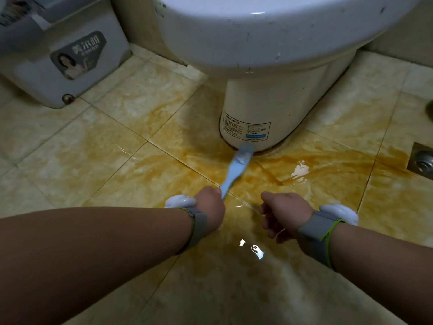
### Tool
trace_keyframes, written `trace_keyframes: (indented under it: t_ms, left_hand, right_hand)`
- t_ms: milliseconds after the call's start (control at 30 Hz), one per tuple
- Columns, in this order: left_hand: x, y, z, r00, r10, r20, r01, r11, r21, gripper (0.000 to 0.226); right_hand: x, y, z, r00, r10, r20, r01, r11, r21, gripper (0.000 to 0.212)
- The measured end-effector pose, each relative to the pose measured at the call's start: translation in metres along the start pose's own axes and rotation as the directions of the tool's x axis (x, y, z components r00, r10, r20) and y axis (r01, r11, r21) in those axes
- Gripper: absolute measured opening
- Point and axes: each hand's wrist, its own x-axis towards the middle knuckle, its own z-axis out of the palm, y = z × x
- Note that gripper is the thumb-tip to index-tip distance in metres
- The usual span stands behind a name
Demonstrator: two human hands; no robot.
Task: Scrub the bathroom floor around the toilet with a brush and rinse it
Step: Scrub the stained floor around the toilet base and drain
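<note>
My left hand [209, 207] grips the end of the pale blue brush [236, 167]. Its handle runs forward and slightly right from my fist, and its blurred head lies against the foot of the toilet [269, 97], just under a notice label [246, 127]. My right hand [284, 212] hangs beside the left, a little apart. Its fingers are loosely curled and it holds nothing. Each wrist wears a grey band [316, 231]. The tiled floor [93, 148] under and ahead of both hands is wet and streaked orange-brown, with a shiny puddle [300, 171] just beyond my right hand. Further right sits a metal floor drain [424, 161]. Well off beyond my left hand stands a grey bin [63, 66] with a sticker; its inside is out of sight.
</note>
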Motion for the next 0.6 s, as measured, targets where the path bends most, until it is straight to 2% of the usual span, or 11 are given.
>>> trace_keyframes:
  t_ms: [33, 67, 167, 233, 267, 333, 433, 533, 600]
  left_hand:
    - [0.003, -0.005, -0.002, 0.999, -0.035, -0.037, 0.035, 0.999, -0.003, 0.02]
    - [0.007, -0.013, -0.004, 0.997, -0.06, -0.044, 0.061, 0.998, 0.014, 0.023]
    - [0.012, -0.033, -0.011, 0.988, -0.126, 0.088, 0.117, 0.988, 0.101, 0.034]
    - [0.012, -0.039, -0.011, 0.981, -0.084, 0.174, 0.054, 0.984, 0.171, 0.03]
    - [0.014, -0.037, -0.011, 0.984, -0.044, 0.171, 0.009, 0.98, 0.196, 0.03]
    - [0.015, -0.032, -0.02, 0.998, 0.019, 0.058, -0.032, 0.97, 0.242, 0.033]
    - [0.02, -0.037, -0.04, 0.989, -0.042, -0.144, 0.072, 0.974, 0.215, 0.035]
    - [0.014, -0.053, -0.046, 0.977, -0.177, -0.117, 0.197, 0.961, 0.193, 0.035]
    - [0.005, -0.059, -0.037, 0.981, -0.187, -0.058, 0.195, 0.95, 0.245, 0.033]
  right_hand:
    - [0.001, 0.0, -0.001, 1.0, 0.003, 0.004, -0.003, 1.0, 0.003, 0.03]
    - [0.002, 0.0, -0.001, 1.0, 0.007, 0.01, -0.007, 1.0, 0.006, 0.03]
    - [0.002, -0.002, 0.003, 0.999, 0.022, 0.048, -0.023, 1.0, 0.006, 0.031]
    - [0.001, -0.004, 0.009, 0.996, 0.03, 0.083, -0.03, 0.999, -0.012, 0.031]
    - [0.0, -0.004, 0.01, 0.995, 0.032, 0.092, -0.031, 0.999, -0.017, 0.03]
    - [-0.001, -0.006, 0.016, 0.993, 0.023, 0.12, -0.02, 1.0, -0.024, 0.03]
    - [-0.002, -0.009, 0.025, 0.989, 0.007, 0.149, -0.002, 0.999, -0.036, 0.03]
    - [-0.002, -0.012, 0.03, 0.985, -0.014, 0.17, 0.023, 0.998, -0.054, 0.029]
    - [0.0, -0.011, 0.031, 0.986, -0.021, 0.163, 0.032, 0.997, -0.063, 0.028]
